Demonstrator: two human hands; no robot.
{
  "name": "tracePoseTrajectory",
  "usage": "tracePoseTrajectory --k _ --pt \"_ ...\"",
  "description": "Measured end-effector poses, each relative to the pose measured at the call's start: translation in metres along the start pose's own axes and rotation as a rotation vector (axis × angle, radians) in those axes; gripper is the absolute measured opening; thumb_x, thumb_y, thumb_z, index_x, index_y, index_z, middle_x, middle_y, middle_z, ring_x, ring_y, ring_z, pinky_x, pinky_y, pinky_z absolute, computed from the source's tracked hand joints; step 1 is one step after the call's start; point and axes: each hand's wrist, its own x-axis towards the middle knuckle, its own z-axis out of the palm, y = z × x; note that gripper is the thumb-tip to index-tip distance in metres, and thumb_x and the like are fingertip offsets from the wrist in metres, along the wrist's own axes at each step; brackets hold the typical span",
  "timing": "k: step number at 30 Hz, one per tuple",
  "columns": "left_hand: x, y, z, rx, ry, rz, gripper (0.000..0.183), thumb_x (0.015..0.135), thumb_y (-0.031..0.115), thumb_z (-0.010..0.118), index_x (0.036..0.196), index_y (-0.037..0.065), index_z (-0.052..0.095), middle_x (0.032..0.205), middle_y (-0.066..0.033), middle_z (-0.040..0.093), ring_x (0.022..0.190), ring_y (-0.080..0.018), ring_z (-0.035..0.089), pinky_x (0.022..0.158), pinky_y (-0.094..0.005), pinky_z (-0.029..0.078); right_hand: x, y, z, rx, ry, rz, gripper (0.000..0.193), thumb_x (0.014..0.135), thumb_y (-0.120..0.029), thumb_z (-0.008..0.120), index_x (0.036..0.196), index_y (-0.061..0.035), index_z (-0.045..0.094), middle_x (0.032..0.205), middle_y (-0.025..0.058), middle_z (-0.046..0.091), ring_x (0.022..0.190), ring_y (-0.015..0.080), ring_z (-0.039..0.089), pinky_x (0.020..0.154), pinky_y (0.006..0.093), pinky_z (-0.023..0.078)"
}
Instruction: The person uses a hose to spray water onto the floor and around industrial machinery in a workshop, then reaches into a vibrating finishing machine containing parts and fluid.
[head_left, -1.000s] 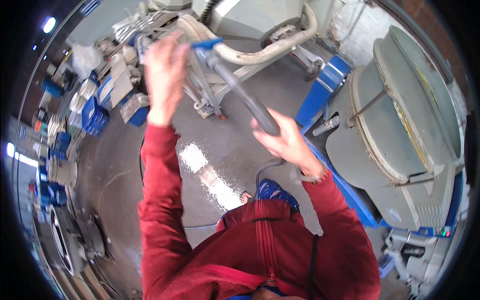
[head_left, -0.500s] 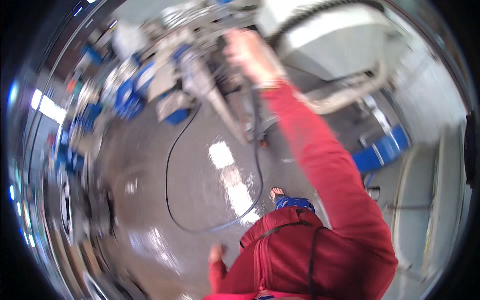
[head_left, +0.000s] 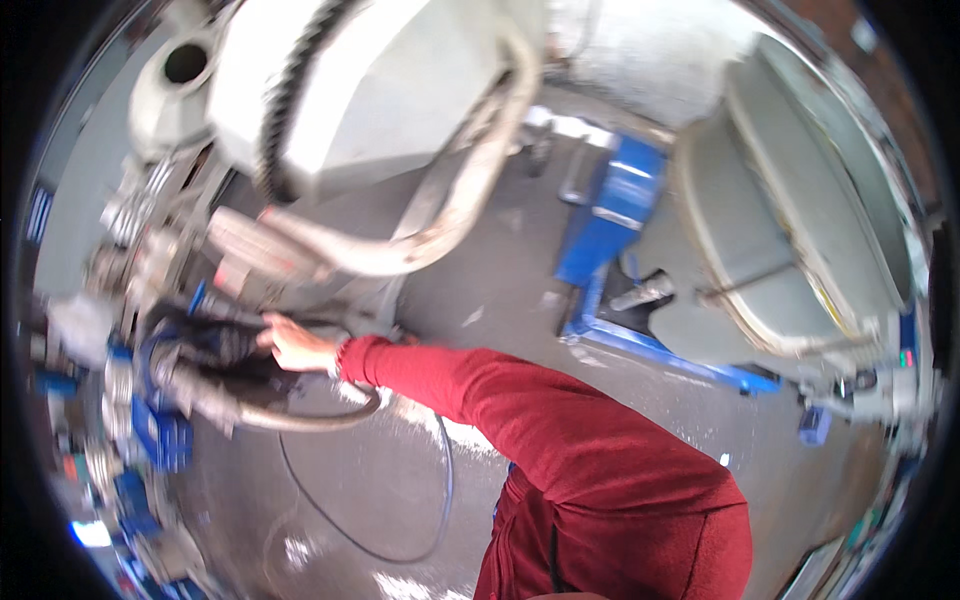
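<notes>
My right hand [head_left: 292,345] reaches far to the left at the end of a red sleeve [head_left: 520,400]. Its fingers rest on a dark bundle [head_left: 215,345] at the side of a machine, just above a thick grey curved hose [head_left: 270,418]. Motion blur hides whether the fingers close around anything. A beige ribbed hose [head_left: 478,190] loops down from the big pale machine housing [head_left: 390,90] above the hand. My left hand is out of the picture.
A thin black cable [head_left: 440,490] curls over the grey concrete floor [head_left: 500,290] below my arm. A blue steel frame [head_left: 620,200] and a large grey domed cover [head_left: 790,220] stand to the right. Blue parts [head_left: 160,435] crowd the left edge.
The view has swung round. My right arm, raised toward the machine before, now stretches low to the left onto the dark bundle. My left hand has left the picture.
</notes>
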Motion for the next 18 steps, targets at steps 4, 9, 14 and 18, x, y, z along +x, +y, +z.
tracePoseTrajectory --k 4,9,14,18 --pt "0.054 0.027 -0.027 0.15 0.035 0.154 0.037 0.087 0.031 0.045 0.105 -0.001 0.052 0.106 -0.0187 0.054 0.094 -0.029 0.051 0.079 -0.0401 0.041 -0.148 0.046 -0.106 -0.139 0.085 0.17 0.029 0.067 0.001 0.049 0.095 0.0 0.057 0.107 0.0171 0.052 0.103 0.0304 0.048 0.089 0.0368 0.038" --pt "0.094 0.078 -0.057 0.285 0.113 0.311 0.04 0.088 0.031 0.044 0.109 -0.002 0.05 0.109 -0.0185 0.053 0.098 -0.0285 0.049 0.083 -0.0393 0.039 -0.497 0.046 -0.268 -0.441 0.627 0.759 0.037 0.065 -0.005 0.049 0.099 -0.0051 0.061 0.094 0.0151 0.062 0.087 0.0255 0.06 0.079 0.0361 0.045" --pt "0.086 0.138 -0.069 0.056 0.249 0.633 0.043 0.09 0.031 0.043 0.114 -0.004 0.047 0.112 -0.0183 0.052 0.102 -0.0281 0.048 0.087 -0.0385 0.038 -0.726 -0.079 -0.304 0.203 1.528 0.945 0.028 0.076 -0.007 0.045 0.099 -0.0026 0.059 0.08 0.0078 0.058 0.067 0.0172 0.056 0.052 0.0305 0.048" --pt "0.027 0.301 0.03 0.056 0.186 0.99 0.026 0.083 0.017 0.05 0.102 0.0 0.059 0.077 -0.0151 0.063 0.065 -0.0207 0.06 0.061 -0.0323 0.047 -0.829 -0.152 -0.287 0.359 2.116 0.694 0.03 0.076 -0.002 0.04 0.102 -0.0051 0.053 0.085 0.0087 0.054 0.073 0.0216 0.053 0.062 0.0358 0.048"
